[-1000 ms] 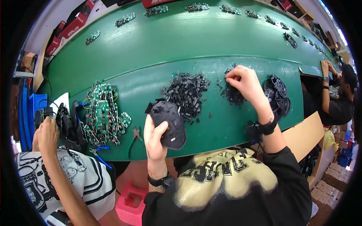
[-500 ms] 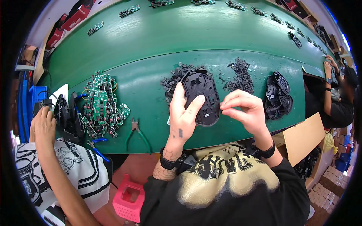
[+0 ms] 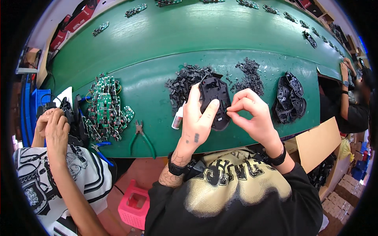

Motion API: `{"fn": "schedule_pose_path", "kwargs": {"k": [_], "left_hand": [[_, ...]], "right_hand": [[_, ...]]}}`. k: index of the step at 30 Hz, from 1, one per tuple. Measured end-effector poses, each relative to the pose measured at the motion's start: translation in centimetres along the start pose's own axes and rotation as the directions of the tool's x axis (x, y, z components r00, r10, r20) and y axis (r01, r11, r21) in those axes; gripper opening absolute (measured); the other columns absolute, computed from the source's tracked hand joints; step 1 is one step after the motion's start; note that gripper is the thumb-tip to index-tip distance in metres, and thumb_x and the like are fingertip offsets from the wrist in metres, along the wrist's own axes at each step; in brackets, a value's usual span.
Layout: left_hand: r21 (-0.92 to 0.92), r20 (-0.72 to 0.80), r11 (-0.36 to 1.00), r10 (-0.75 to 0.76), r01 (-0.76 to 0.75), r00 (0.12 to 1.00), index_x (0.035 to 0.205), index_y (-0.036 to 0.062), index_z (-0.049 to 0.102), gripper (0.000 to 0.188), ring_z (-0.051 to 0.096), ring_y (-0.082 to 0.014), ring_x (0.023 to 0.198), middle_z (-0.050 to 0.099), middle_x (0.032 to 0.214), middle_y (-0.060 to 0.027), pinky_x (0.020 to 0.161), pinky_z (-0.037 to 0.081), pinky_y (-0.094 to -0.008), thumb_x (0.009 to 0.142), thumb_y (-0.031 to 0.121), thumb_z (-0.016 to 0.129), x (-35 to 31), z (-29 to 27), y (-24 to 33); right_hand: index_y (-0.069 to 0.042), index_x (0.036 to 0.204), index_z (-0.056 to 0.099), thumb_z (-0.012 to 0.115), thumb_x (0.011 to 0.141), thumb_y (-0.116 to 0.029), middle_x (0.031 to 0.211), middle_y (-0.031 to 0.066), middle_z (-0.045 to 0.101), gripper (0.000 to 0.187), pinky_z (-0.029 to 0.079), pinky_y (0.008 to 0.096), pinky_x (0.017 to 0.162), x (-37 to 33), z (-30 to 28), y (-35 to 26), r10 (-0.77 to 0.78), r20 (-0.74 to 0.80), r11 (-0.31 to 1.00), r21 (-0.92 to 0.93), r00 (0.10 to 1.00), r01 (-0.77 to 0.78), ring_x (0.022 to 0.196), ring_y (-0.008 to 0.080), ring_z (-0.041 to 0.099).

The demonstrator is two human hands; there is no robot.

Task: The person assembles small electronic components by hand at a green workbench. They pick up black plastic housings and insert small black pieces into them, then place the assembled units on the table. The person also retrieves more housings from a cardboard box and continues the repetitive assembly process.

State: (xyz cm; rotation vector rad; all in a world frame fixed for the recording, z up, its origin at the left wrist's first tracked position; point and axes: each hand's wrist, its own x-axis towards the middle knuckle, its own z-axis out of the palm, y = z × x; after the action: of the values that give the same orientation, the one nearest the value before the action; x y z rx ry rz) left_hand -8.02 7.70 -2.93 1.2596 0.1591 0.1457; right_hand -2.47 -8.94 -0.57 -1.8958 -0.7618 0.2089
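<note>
My left hand (image 3: 195, 124) holds a black plastic shell (image 3: 217, 100), shaped like half of a mouse housing, thumb across its ribbed inner face and fingers behind it. At the shell's right edge my right hand (image 3: 252, 114) is closed in a pinch, thumb against forefinger; whatever sits between the fingertips is too small to make out. Behind the left hand lies a heap of small black plastic pieces (image 3: 183, 84). A second, finer heap of black bits (image 3: 250, 76) is beyond the right hand. A small white bottle (image 3: 178, 118) lies beside my left hand.
Stacked green circuit boards (image 3: 104, 106) and green-handled cutters (image 3: 138, 137) lie to the left; more black shells (image 3: 289, 98) are piled right. A co-worker's hands (image 3: 53, 124) work at far left, another person's hands (image 3: 346, 67) at far right. Circuit boards (image 3: 247, 4) line the green bench's back.
The shell and my left hand have shifted slightly right, the shell turning a little. The white bottle now shows beside my left hand. My right hand stays pinched at the shell's edge.
</note>
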Motion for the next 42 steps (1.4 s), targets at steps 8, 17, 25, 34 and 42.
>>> {"fn": "schedule_pose_path", "kwargs": {"k": [8,17,25,34,42], "left_hand": [[0.025,-0.095,1.0,-0.007,0.01,0.995,0.124,-0.003,0.045,0.036,0.058,-0.0155,0.1,0.059,0.112,-0.01,0.088,0.047,-0.03,0.09,0.003,0.054,-0.9,-1.9,0.0],[-0.029,-0.353,0.997,0.06,-0.075,0.934,0.123,-0.0045,0.047,0.035,0.058,-0.0159,0.097,0.059,0.11,-0.0106,0.086,0.047,-0.0298,0.089,0.002,0.049,-3.0,-5.1,1.0],[0.084,-0.331,0.985,0.169,-0.149,0.928,0.129,-0.0043,0.038,0.043,0.055,-0.0183,0.105,0.054,0.119,-0.012,0.093,0.044,-0.0314,0.089,0.0,0.051,-4.1,-4.5,0.6],[0.106,-0.084,0.984,0.154,-0.145,0.984,0.141,-0.0071,0.015,0.063,0.056,-0.0226,0.11,0.05,0.124,-0.0187,0.095,0.045,-0.0347,0.091,0.004,0.052,-2.7,0.4,-2.1],[0.144,-0.018,0.969,0.206,-0.201,0.978,0.141,-0.0073,0.014,0.062,0.056,-0.0215,0.11,0.052,0.122,-0.0185,0.095,0.044,-0.0335,0.092,0.004,0.05,-1.6,3.3,-2.5]], "right_hand": [[0.0,0.092,0.064,0.072,0.08,-0.004,0.087,0.0023,0.061,0.015,0.051,0.0251,0.066,1.0,0.3,1.9,0.282,0.218,0.859,0.376,0.934,-0.348,0.08,0.0104,0.063],[-0.002,0.089,0.065,0.068,0.077,-0.008,0.089,0.0069,0.058,0.013,0.05,0.0354,0.075,1.9,0.8,3.9,-0.184,0.446,0.9,-0.283,0.876,0.333,0.086,0.025,0.059],[-0.002,0.085,0.061,0.066,0.075,-0.005,0.073,0.006,0.057,0.011,0.051,0.0315,0.063,1.5,1.7,4.1,-0.024,0.202,0.952,-0.294,0.979,0.084,0.067,0.0216,0.06],[-0.001,0.085,0.066,0.068,0.074,0.002,0.078,0.0046,0.064,0.012,0.049,0.023,0.061,1.1,1.4,0.6,0.104,-0.182,0.993,0.076,0.978,-0.092,0.067,0.0098,0.06],[-0.003,0.082,0.066,0.069,0.07,0.003,0.079,0.0063,0.064,0.014,0.049,0.0286,0.064,0.5,0.3,0.5,-0.114,-0.34,0.968,-0.249,0.934,0.027,0.076,0.0188,0.061]]}}
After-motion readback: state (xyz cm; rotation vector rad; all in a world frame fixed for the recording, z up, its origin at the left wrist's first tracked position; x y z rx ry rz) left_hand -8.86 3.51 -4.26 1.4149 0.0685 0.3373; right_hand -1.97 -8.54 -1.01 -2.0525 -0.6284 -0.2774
